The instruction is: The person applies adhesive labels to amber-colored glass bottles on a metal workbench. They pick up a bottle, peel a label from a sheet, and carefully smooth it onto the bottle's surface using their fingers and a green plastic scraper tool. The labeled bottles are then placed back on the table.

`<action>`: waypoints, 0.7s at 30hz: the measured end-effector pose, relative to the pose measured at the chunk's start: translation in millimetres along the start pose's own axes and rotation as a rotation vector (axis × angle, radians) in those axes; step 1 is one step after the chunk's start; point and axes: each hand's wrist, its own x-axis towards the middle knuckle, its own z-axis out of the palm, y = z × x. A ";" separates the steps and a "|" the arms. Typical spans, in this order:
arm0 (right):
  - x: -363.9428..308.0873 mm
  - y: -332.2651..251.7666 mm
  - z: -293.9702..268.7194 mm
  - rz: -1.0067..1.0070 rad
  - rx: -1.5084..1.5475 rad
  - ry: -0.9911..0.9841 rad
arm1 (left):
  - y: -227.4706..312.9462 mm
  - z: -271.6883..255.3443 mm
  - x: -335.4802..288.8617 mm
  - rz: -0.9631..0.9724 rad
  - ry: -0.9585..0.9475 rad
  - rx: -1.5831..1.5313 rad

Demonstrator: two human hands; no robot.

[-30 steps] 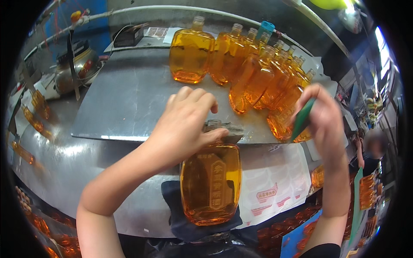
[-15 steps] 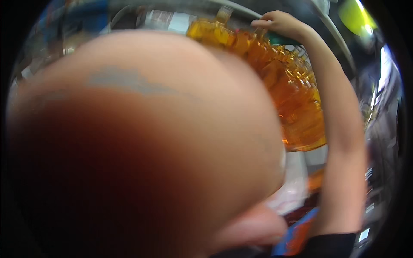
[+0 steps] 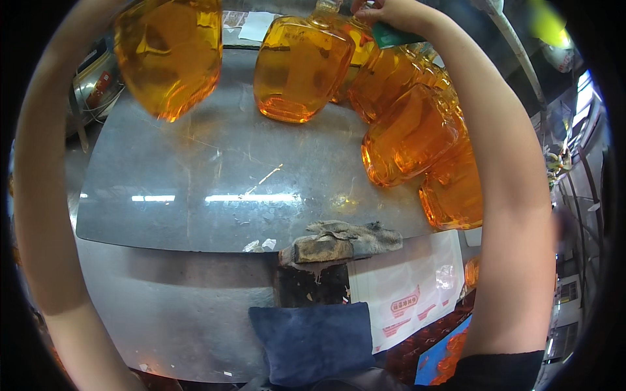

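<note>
At the top left, an amber glass bottle or jug [image 3: 171,62] is tilted and appears raised off the metal table. My left forearm [image 3: 45,163] reaches up to it; the hand itself is cut off by the top edge. My right hand [image 3: 390,14] is at the top with its fingers curled, beside the necks of other amber bottles. Under its palm is a dark green flat piece [image 3: 393,36], whose kind I cannot make out. Nearest my right hand stands another amber bottle [image 3: 303,68] with a clear neck. Several more bottles [image 3: 411,137] crowd below my right wrist.
The grey metal table [image 3: 215,163] has scratches and wet marks. A dirty rag [image 3: 375,238] and a worn block [image 3: 323,249] sit at its near edge. Closer are a dark blue cloth [image 3: 316,342] and a printed white plastic bag [image 3: 414,296]. A round metal vessel [image 3: 98,81] stands left.
My left arm, which blurred across most of the view, has swung out to the left, uncovering the table. One amber bottle now shows at the top left. My right hand stays near the bottle necks.
</note>
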 end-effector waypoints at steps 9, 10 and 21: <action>-125.4 -51.6 -41.7 0.247 -0.241 -0.028 | -39.2 78.4 51.7 -0.129 -0.038 0.245; -138.1 -37.6 -34.9 0.210 -0.314 -0.075 | -47.7 86.4 53.1 -0.003 0.011 0.295; -174.7 -21.3 -5.4 -0.070 0.105 0.031 | -27.5 110.0 45.3 0.077 0.043 0.343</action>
